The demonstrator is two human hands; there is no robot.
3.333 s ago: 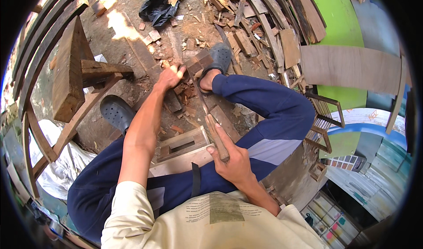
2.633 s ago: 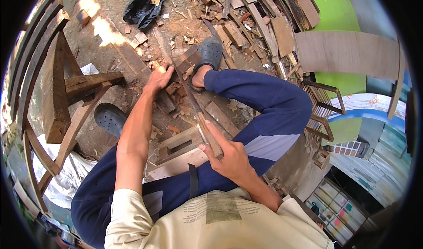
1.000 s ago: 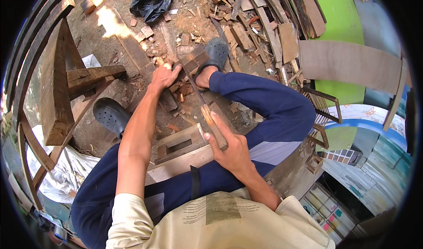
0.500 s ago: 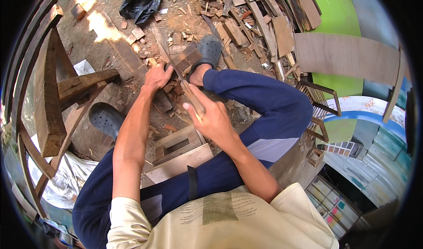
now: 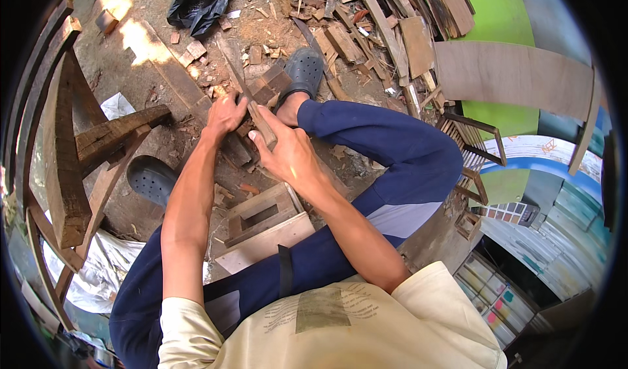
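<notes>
My right hand [image 5: 288, 150] is closed round the pale wooden handle [image 5: 263, 126] of a narrow tool, whose kind I cannot make out. Its dark front part runs forward beside my left hand [image 5: 226, 113]. The left fingers are bent down against a long, thin wooden strip [image 5: 229, 58] that stretches away over the ground; the fingertips are partly hidden. Just right of the strip lies a brown block of wood [image 5: 271, 81], close to my right foot in a grey clog [image 5: 305, 71].
Offcuts and planks [image 5: 347, 45] pile up at the far right. A black plastic bag [image 5: 199, 8] lies far ahead. A wooden frame [image 5: 72, 147] stands left, near another grey clog [image 5: 152, 178]. Between my legs sits a small wooden box-like piece [image 5: 268, 238]. A slatted wooden item [image 5: 474, 147] is at right.
My right hand has pushed the tool forward and slightly left, bringing its handle close to my left hand. The left hand stays on the strip. The whole view has shifted slightly.
</notes>
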